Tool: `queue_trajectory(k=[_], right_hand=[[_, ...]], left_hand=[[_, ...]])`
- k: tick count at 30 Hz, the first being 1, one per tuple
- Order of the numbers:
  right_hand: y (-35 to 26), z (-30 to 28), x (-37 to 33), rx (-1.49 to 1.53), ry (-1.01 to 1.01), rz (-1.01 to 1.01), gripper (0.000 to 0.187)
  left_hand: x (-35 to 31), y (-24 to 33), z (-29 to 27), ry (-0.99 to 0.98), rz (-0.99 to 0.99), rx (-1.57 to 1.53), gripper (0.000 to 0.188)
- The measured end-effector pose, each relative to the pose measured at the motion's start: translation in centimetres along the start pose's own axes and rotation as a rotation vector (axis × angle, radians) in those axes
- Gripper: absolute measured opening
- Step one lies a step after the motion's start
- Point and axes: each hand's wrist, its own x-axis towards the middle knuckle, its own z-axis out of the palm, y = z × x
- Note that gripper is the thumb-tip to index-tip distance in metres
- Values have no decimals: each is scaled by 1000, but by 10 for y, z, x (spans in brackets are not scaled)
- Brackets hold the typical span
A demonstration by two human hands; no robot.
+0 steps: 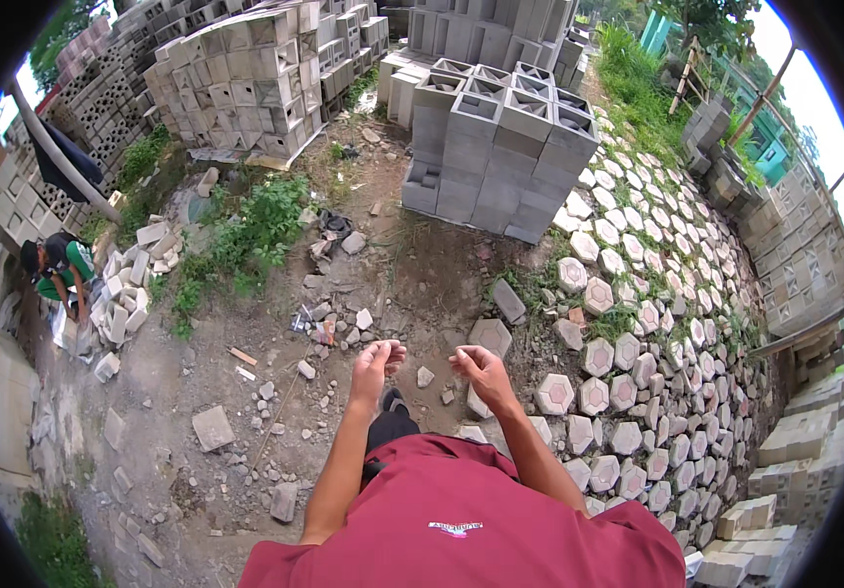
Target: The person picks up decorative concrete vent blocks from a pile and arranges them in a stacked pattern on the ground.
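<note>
My left hand and my right hand are held out in front of my red shirt, side by side and apart. Both hold nothing, with fingers loosely curled and spread. They hover over bare dirt strewn with concrete rubble. Nearest my right hand are a hexagonal paving block and a grey brick piece lying on the ground. A dark shoe tip shows between my forearms.
A stack of hollow grey concrete blocks stands ahead. Hexagonal pavers cover the ground to the right. More block stacks rise at the back left. Another person in green crouches by a block pile at far left.
</note>
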Motion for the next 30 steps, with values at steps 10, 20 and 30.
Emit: queue_trajectory(k=[10,20,30], right_hand=[[-63,44,159,224,124,120,29],[-69,22,370,313,108,271,30],[-97,3,602,320,173,443,40]], left_hand=[[180,100,-56,-18,2,-16,27],[359,129,-44,-15,-154,-149,31],[567,182,-26,33,-319,14,45]])
